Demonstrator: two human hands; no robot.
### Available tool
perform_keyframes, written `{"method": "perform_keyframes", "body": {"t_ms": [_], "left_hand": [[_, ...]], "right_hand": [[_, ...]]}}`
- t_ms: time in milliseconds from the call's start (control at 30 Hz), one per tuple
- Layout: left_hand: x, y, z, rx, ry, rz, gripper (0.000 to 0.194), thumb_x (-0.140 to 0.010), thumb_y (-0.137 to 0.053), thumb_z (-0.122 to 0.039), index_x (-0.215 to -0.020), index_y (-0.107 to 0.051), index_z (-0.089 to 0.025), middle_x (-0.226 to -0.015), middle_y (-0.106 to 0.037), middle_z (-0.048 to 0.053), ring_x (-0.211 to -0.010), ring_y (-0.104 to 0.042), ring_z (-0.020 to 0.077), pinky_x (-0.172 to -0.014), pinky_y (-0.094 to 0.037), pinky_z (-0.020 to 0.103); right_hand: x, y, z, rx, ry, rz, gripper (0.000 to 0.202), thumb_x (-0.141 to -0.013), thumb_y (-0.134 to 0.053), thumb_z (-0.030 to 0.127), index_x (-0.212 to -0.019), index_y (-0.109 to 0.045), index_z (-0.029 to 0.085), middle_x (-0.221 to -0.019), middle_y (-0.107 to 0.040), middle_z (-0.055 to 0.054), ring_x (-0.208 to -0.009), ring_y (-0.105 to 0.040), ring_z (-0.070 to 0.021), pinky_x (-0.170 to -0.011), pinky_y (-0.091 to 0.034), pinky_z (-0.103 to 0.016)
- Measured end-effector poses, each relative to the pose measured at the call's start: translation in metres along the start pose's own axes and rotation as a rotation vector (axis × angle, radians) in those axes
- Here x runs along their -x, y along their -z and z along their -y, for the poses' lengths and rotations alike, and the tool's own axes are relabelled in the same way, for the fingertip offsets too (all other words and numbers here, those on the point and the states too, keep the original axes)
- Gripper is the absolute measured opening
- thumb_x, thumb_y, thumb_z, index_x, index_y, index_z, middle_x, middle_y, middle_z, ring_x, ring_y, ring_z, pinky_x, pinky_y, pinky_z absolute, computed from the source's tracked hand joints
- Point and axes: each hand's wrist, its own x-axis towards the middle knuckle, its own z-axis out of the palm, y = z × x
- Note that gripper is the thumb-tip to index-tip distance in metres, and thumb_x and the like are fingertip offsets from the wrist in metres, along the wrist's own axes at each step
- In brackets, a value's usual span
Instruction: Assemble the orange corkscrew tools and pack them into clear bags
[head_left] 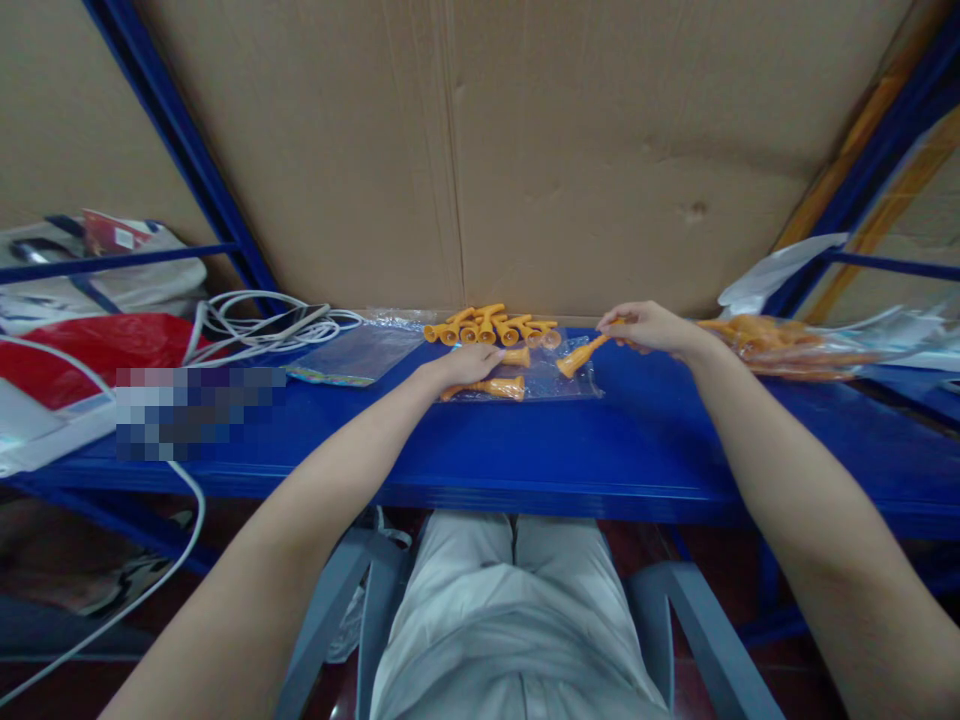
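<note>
My right hand [646, 328] pinches the thin end of an orange plastic horn-shaped piece [576, 360], whose flared end points down and left. My left hand [474, 364] is closed around another orange horn [517, 357], its flared end sticking out to the right; some of its fingers are hidden. Just below that hand lies one more orange horn [504, 388]. A clear plastic bag [555, 382] is spread on the blue table under these pieces. Behind my left hand, several orange horns [487, 328] lie in a row with their openings facing me.
At the right is a clear bag of orange pieces [772, 340]. Flat clear bags [356, 352] lie to the left, beside coiled white cable [277, 325] and red plastic [120, 345]. Cardboard [450, 150] backs the blue table [585, 450]; blue posts [180, 140] stand at the sides.
</note>
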Motion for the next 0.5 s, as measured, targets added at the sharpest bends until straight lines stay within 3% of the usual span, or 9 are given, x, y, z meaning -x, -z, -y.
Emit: {"method": "perform_keyframes", "body": {"t_ms": [167, 333, 500], "left_hand": [[0.002, 0.004, -0.007, -0.037, 0.047, 0.039, 0.057, -0.098, -0.02, -0.042, -0.123, -0.061, -0.012, -0.138, -0.059, 0.015, -0.127, -0.054, 0.0262, -0.106, -0.04, 0.034], [0.001, 0.002, -0.002, -0.05, 0.03, 0.024, 0.052, -0.098, -0.02, -0.042, -0.114, -0.064, -0.017, -0.132, -0.063, 0.012, -0.123, -0.057, 0.0259, -0.104, -0.041, 0.036], [-0.004, -0.003, 0.002, 0.011, 0.041, -0.025, 0.051, -0.098, -0.022, -0.043, -0.115, -0.062, -0.018, -0.135, -0.061, 0.012, -0.125, -0.055, 0.0253, -0.106, -0.04, 0.035]], "right_hand": [[0.003, 0.0, 0.003, -0.133, -0.067, 0.063, 0.009, -0.085, -0.068, 0.021, -0.093, -0.07, 0.017, -0.055, -0.056, 0.003, -0.04, -0.04, -0.0046, -0.036, -0.028, -0.018], [0.003, -0.004, 0.004, -0.33, -0.128, 0.21, 0.023, -0.084, -0.068, 0.019, -0.107, -0.065, 0.018, -0.063, -0.066, 0.0, -0.043, -0.049, -0.0075, -0.038, -0.038, -0.018], [-0.001, -0.013, 0.002, -0.364, -0.201, 0.395, 0.007, -0.082, -0.071, 0.018, -0.083, -0.066, 0.013, -0.068, -0.07, -0.007, -0.044, -0.054, -0.0075, -0.04, -0.045, -0.017]]}}
